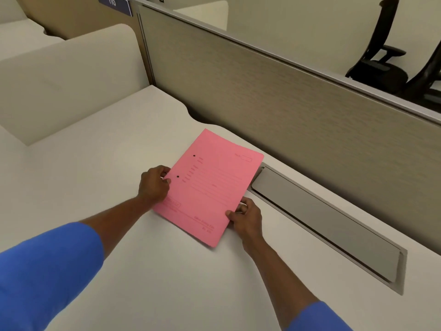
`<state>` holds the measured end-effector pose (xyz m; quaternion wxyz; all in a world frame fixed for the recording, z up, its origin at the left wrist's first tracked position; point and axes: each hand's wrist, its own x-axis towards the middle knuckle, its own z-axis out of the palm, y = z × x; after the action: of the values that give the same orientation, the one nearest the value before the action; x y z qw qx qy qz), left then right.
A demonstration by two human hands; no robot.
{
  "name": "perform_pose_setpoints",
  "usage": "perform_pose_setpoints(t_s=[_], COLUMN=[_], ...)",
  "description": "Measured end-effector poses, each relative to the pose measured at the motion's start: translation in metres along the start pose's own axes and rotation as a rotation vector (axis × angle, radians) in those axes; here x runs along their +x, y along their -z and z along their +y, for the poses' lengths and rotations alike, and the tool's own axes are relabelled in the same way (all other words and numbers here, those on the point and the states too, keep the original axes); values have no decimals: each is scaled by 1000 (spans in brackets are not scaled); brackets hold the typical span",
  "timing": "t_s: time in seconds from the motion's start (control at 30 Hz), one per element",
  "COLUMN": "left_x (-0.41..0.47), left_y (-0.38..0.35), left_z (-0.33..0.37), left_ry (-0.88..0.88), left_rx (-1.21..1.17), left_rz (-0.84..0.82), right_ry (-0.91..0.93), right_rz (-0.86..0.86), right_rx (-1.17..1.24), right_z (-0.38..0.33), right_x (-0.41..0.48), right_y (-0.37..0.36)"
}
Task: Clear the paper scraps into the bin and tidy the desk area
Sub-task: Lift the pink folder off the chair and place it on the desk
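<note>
Pink folder (210, 185) flat on white counter (95, 187): thin, light, bendy, probably slippery. Left hand (152, 185) and right hand (245, 216) fingers pinching opposite edges, the best hold.

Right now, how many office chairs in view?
2. One black chair stands beyond the partition at top right; a second chair sits right of it, cut off by the frame edge. Others may be hidden.

- pink folder (210, 185): thin card, matt, smooth, faint printed lines
- table (119, 177): off-white laminate, matt, smooth
- partition panel (286, 99): beige woven cloth, fine rough grain
- cable-tray lid (322, 220): grey metal or plastic, satin
- sleeves (47, 271): blue cloth, matt
</note>
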<state>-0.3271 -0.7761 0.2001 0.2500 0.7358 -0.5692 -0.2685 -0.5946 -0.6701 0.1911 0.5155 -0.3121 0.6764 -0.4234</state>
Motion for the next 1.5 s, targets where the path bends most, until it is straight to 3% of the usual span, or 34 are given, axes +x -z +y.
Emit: perform_pose_setpoints(t_s=[0.3,0.7,1.13,1.5], left_x=[54,90,83,87], left_y=[-24,-55,-55,-50], left_z=[26,46,57,58], left_ry=[-35,-36,-159,-161], left_rx=[64,241,621,588], left_rz=[32,126,-2,-38], right_ry=[13,156,204,284], right_rz=[74,234,318,285], right_rx=[-16,-356,-690,-717], right_z=[-8,-19,-18,-5], right_x=[46,65,56,57], right_y=[-12,-24,-37,-37])
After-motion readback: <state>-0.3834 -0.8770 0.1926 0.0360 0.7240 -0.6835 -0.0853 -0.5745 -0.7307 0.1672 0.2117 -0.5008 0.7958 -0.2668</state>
